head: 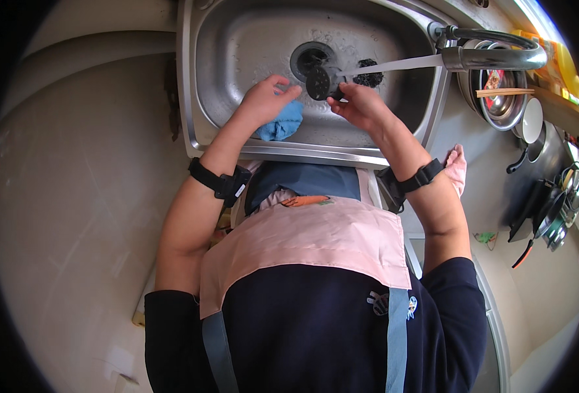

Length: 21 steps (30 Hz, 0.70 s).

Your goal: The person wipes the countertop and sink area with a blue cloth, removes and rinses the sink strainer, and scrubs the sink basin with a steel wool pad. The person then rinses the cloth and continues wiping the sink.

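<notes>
My right hand (360,102) grips a dark sink strainer basket (318,83) with a perforated face, tilted on its side. Water (397,64) from the faucet runs onto the basket beside my fingers and splashes into the steel sink (250,44). To the left, my left hand (273,98) is empty, its fingers loosely bent and apart, a short way from the basket. Partly under that hand lies a crumpled blue cloth (282,123). The round drain opening (309,55) shows just beyond the basket. A dark scouring pad (369,73) rests on the sink floor at the right, behind the stream.
The curved metal faucet (496,58) reaches in from the right. Beyond it are stacked metal bowls (508,110) with chopsticks (505,92) across them, a white bowl (531,120) and several pans (547,211). A pink cloth (456,167) hangs near my right forearm.
</notes>
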Each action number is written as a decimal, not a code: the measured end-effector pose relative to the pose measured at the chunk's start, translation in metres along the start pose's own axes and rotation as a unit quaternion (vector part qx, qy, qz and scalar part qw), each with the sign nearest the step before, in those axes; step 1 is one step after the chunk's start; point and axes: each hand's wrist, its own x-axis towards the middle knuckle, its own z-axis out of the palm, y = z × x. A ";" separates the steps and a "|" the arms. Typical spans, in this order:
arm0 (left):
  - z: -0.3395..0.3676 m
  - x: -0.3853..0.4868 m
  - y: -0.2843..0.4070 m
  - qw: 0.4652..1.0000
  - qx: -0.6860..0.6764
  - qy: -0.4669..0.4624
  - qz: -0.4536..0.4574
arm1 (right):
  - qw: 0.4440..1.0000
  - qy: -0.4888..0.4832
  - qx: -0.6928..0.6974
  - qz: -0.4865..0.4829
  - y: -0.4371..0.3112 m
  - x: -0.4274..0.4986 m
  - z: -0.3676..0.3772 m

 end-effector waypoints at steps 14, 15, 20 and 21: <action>-0.009 -0.007 -0.005 0.997 -0.008 0.073 0.006 | 0.999 0.003 0.052 -0.001 0.006 0.016 0.000; -0.010 -0.007 -0.007 0.997 -0.015 0.079 0.013 | 0.998 -0.016 0.056 -0.010 0.007 0.017 0.000; -0.013 -0.008 -0.014 0.994 -0.040 0.097 0.029 | 0.997 -0.031 0.021 -0.063 0.012 0.024 -0.003; -0.012 -0.009 -0.014 0.994 -0.049 0.096 0.030 | 0.997 -0.017 0.050 -0.050 0.012 0.025 -0.004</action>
